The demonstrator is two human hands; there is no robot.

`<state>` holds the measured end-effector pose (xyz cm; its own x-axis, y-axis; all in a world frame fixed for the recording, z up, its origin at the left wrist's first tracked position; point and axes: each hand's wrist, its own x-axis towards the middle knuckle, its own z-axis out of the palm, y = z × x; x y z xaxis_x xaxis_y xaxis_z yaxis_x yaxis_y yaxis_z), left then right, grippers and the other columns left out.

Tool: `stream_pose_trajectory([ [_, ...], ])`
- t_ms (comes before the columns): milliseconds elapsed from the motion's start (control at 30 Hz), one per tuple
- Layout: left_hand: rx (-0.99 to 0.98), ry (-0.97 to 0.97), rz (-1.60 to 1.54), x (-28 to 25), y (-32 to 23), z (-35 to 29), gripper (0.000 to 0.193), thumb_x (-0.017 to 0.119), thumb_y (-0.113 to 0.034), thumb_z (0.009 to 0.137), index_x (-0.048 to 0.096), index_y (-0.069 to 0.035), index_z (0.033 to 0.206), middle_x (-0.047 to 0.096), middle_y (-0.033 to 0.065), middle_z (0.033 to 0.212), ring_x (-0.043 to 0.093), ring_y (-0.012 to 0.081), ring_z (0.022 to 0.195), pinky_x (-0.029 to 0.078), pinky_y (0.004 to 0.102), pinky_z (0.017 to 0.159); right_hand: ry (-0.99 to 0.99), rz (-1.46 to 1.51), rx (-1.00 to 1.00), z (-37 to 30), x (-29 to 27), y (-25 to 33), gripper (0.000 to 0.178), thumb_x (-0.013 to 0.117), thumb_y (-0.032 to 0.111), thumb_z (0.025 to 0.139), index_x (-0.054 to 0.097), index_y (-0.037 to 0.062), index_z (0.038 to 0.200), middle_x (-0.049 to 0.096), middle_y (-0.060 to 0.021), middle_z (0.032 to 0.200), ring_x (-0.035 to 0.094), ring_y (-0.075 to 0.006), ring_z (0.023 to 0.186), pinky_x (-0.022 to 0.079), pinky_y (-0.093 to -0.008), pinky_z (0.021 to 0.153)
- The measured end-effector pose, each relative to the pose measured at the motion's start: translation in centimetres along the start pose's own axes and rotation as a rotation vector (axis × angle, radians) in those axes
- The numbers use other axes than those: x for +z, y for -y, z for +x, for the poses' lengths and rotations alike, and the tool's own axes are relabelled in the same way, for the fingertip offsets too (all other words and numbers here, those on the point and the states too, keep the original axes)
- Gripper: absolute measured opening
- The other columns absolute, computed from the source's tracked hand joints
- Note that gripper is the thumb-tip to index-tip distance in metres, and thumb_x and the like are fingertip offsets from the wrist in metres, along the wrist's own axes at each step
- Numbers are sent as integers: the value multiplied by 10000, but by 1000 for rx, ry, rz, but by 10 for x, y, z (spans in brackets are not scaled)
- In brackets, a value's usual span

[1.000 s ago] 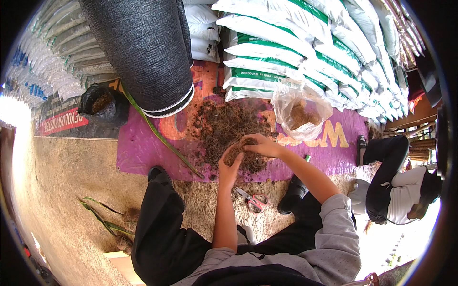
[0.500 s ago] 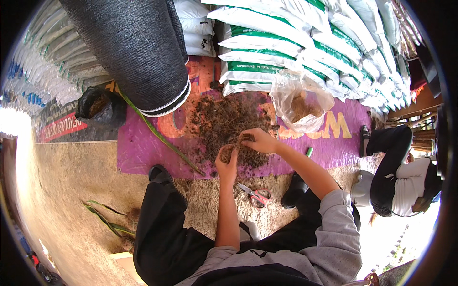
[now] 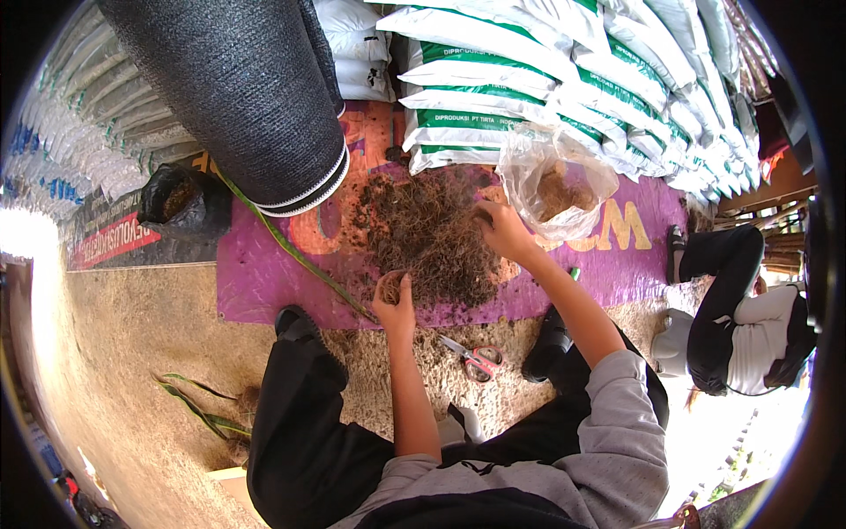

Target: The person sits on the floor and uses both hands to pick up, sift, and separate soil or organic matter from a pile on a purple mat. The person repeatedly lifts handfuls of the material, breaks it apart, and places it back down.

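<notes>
A loose pile of brown, root-like fibres and dark crumbs [image 3: 430, 238] lies on a purple printed sheet [image 3: 273, 286]. At the pile's near left edge, my left hand [image 3: 395, 307] is closed around a small clump of brown fibre [image 3: 390, 288]. My right hand [image 3: 504, 229] is at the pile's right side with its fingertips bent together among the fibres. Whatever those fingertips pinch is too small to make out. Scissors with red and grey handles [image 3: 479, 361] lie on the ground between my feet, below the sheet.
A clear plastic bag with brown material [image 3: 564, 189] stands right of the pile. Stacked white-green sacks [image 3: 480, 93] and a big black mesh roll [image 3: 238, 97] border the far side. A long green leaf [image 3: 300, 256] lies left. Another person [image 3: 731, 309] is at the right.
My hands were together over the pile and have parted. The left moved left and slightly nearer with its clump; the right moved right and farther away, to the pile's edge.
</notes>
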<state>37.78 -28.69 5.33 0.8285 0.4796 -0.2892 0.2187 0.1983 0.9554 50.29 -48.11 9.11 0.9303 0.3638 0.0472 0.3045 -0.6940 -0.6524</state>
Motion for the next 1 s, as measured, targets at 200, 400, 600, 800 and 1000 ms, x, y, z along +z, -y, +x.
stream_pose_trajectory([
  [200,92,-167,-20,-10,19,8,218,596,-164,832,566,12,958,591,63,841,541,128,726,438,279,642,-265,-193,124,17,-24,6,163,487,-24,743,546,-25,895,582,-243,843,562,-408,744,471,-428,664],
  [400,-30,-210,-17,-41,31,21,362,594,-161,833,495,26,1127,577,96,1001,556,155,869,448,274,733,-231,-40,122,18,-56,-7,205,537,43,765,557,-42,950,590,-237,877,601,-346,739,469,-381,668],
  [600,15,-84,-59,-33,42,19,425,566,-193,852,451,26,1197,510,139,1190,522,171,1029,414,265,865,159,80,48,32,7,-11,252,571,73,734,595,6,975,552,-163,1046,563,-296,918,452,-362,790],
  [800,-235,-243,-81,-42,29,17,285,536,-204,873,548,17,1052,605,109,985,576,165,871,441,326,774,294,-192,-116,55,113,-17,260,586,61,704,604,8,957,429,-129,1234,460,-325,1065,423,-385,875],
  [1000,-209,-270,-187,-43,39,21,264,536,-233,875,571,-4,1003,621,67,878,537,112,683,408,277,600,572,-554,-77,74,161,-15,362,583,47,708,567,23,1069,381,-117,1308,427,-301,1127,413,-381,912],
])
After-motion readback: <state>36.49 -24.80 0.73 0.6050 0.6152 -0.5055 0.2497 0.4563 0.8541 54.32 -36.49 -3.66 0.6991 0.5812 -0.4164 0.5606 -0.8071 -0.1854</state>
